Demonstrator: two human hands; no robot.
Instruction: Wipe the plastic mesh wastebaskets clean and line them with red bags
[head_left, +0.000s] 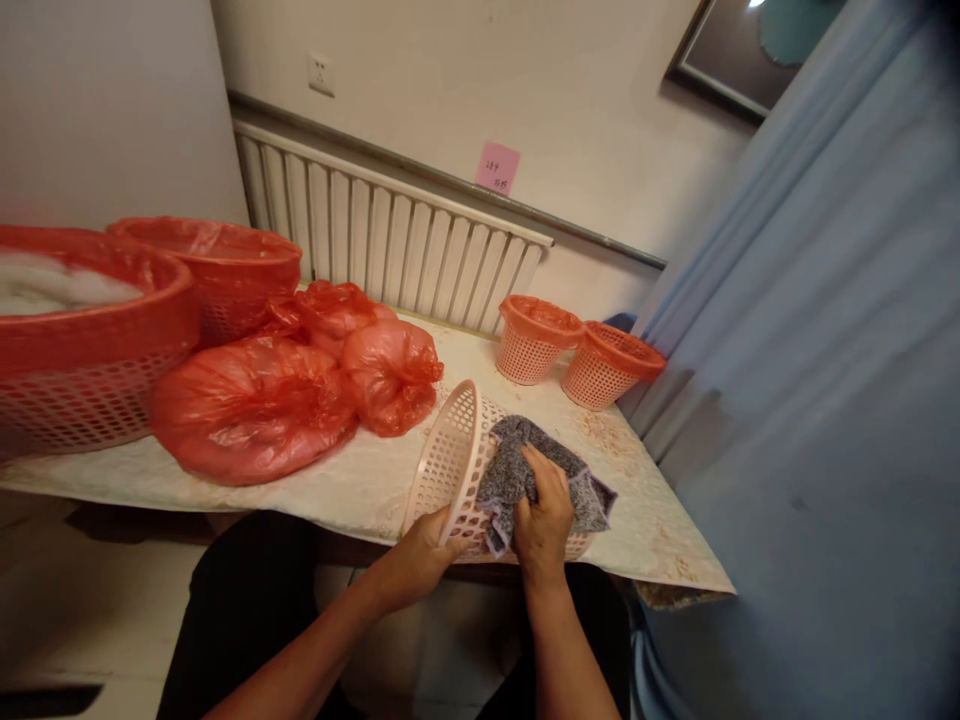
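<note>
A small pink perforated basket (pixel 448 462) lies on its side near the table's front edge, its open mouth turned left. My left hand (pixel 429 541) grips the basket's lower rim, fingers closed round it. A grey speckled cloth (pixel 517 468) drapes over the basket's outer wall. My right hand (pixel 544 512) presses down on that cloth with fingers closed over it.
Tied red plastic bags (pixel 255 410) lie on the pale table (pixel 660 530). Two large baskets lined with red plastic (pixel 82 330) stand at the left. Two small lined baskets (pixel 577 350) stand at the back right by a radiator (pixel 390 240). A blue curtain (pixel 810 400) hangs right.
</note>
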